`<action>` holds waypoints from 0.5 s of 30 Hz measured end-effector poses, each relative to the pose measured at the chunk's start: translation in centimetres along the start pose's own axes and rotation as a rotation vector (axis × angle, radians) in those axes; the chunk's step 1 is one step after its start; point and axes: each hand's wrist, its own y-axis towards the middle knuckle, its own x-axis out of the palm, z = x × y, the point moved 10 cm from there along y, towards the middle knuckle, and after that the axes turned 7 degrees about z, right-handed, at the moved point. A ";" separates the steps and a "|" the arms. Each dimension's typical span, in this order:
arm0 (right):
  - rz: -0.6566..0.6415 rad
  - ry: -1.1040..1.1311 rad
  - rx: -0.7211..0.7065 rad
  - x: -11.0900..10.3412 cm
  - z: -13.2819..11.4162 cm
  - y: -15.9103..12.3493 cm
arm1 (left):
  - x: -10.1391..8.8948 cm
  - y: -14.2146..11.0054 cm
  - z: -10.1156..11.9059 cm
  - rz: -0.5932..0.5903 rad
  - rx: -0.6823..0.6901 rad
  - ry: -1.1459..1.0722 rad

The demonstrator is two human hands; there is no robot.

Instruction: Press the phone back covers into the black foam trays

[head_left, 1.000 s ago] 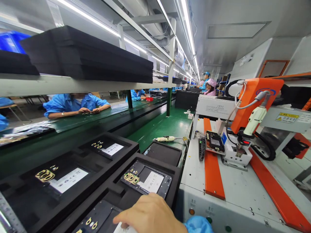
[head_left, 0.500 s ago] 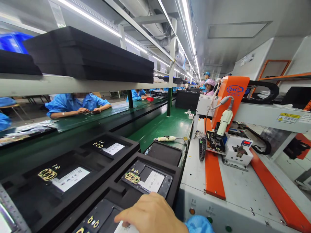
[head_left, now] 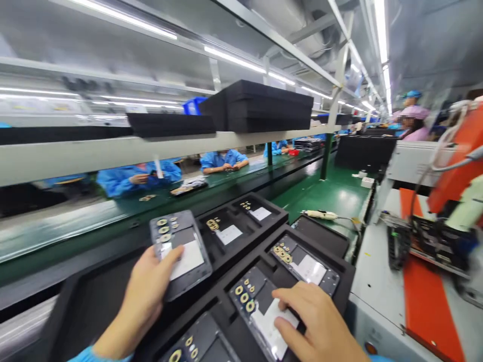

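My left hand grips a dark phone body by its left edge, thumb across its white label. Gold camera rings show at its upper left. This phone is tilted above the left foam tray. My right hand is over a second phone body in the near foam tray, with thumb and forefinger apart at its white label. Whether the fingertips press on the label is unclear. Other phone bodies lie beyond it and nearer to me.
At the right stands a white and orange machine. An electric screwdriver lies on the green bench behind a small black tray. Black foam blocks sit on the overhead shelf. Across the line, people in blue sleeves handle small parts.
The view has swung left. My left hand has come into sight holding a phone body. My right hand has its thumb and forefinger spread at a label in the near tray.
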 end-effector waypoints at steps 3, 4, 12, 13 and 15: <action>0.033 -0.044 -0.099 -0.6 -0.8 0.1 | 0.1 0.5 -0.3 -0.038 0.059 -0.014; 0.048 -0.053 -0.123 -0.7 -1.0 0.0 | 0.1 0.7 -0.5 -0.045 0.078 -0.014; 0.063 -0.084 -0.170 -0.9 -1.5 0.0 | -0.2 1.2 -0.9 -0.072 0.158 0.003; 0.060 -0.086 -0.168 -0.9 -1.5 0.0 | -0.2 1.2 -0.9 -0.072 0.160 0.004; 0.050 -0.084 -0.157 -1.0 -1.5 0.0 | -0.3 1.2 -1.0 -0.064 0.162 0.010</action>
